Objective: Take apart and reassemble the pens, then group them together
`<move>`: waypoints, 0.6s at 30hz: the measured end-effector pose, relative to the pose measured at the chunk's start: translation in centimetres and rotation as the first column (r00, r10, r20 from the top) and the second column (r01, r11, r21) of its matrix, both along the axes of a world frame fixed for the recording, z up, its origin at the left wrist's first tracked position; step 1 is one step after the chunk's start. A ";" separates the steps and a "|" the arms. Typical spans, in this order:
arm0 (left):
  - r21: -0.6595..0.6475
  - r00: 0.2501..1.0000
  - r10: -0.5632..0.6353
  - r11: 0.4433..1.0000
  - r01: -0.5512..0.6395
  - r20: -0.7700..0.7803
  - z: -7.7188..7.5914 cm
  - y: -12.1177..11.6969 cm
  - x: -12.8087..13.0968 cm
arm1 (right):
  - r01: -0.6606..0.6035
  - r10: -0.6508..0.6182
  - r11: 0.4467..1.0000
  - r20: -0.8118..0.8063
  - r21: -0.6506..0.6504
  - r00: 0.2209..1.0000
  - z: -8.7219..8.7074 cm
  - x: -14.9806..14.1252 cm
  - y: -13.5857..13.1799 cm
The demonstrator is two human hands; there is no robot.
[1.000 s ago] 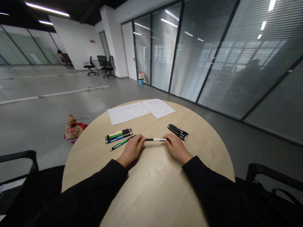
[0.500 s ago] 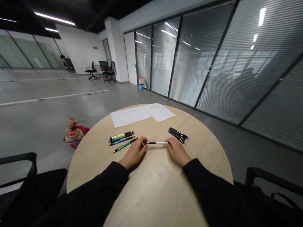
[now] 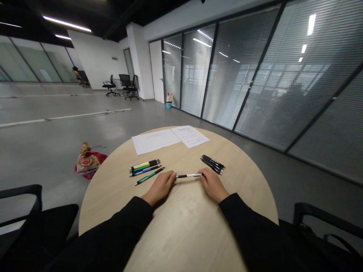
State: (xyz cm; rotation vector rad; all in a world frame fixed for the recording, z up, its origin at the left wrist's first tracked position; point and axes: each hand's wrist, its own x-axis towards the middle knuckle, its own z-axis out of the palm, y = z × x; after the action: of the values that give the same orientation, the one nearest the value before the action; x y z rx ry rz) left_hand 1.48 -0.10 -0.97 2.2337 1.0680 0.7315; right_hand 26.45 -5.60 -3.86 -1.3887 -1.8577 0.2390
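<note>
Resting on the round wooden table (image 3: 184, 234), the left hand (image 3: 161, 187) lay just beside a green pen (image 3: 149, 176), with a row of colored pens (image 3: 144, 166) beyond it. Its curled fingers (image 3: 171, 178) reached the end of a white-and-black pen (image 3: 188, 175) lying between the hands. The right hand (image 3: 212, 185) touched the other end, though whether either hand gripped it could not be told, and a bunch of black pens (image 3: 212, 164) lay just past.

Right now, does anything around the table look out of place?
Yes: a crumpled red-and-gold bag lies on the grey floor beside the round table, away from any furniture, so it looks dropped rather than put there.
</note>
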 end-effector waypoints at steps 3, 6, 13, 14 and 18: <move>-0.013 0.997 0.018 1.000 -0.017 0.068 0.1 0.0 0.1 | 0.014 -0.014 1.000 0.002 -0.013 1.000 0.1 0.1 -0.1; -0.040 0.991 -0.009 0.999 0.014 0.135 0.4 -0.1 0.2 | 0.035 -0.035 0.999 -0.002 -0.022 0.999 0.0 0.2 -0.1; -0.045 0.995 -0.034 0.998 0.039 0.093 0.7 0.3 0.2 | 0.033 -0.034 0.999 -0.009 -0.020 0.999 0.0 0.3 -0.2; -0.050 0.995 -0.029 0.998 0.033 0.091 0.7 0.4 0.2 | 0.037 -0.037 0.999 -0.005 -0.022 0.999 0.1 0.3 -0.2; -0.075 0.997 -0.030 0.997 0.035 0.067 0.8 0.7 0.3 | 0.052 -0.052 0.998 -0.010 -0.030 0.999 0.2 0.0 -0.5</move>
State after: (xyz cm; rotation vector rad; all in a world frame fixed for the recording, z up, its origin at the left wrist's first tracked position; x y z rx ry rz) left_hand 1.77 0.59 -0.15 2.1430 1.0084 0.7328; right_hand 26.47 -6.07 -3.71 -1.4512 -1.8136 0.2476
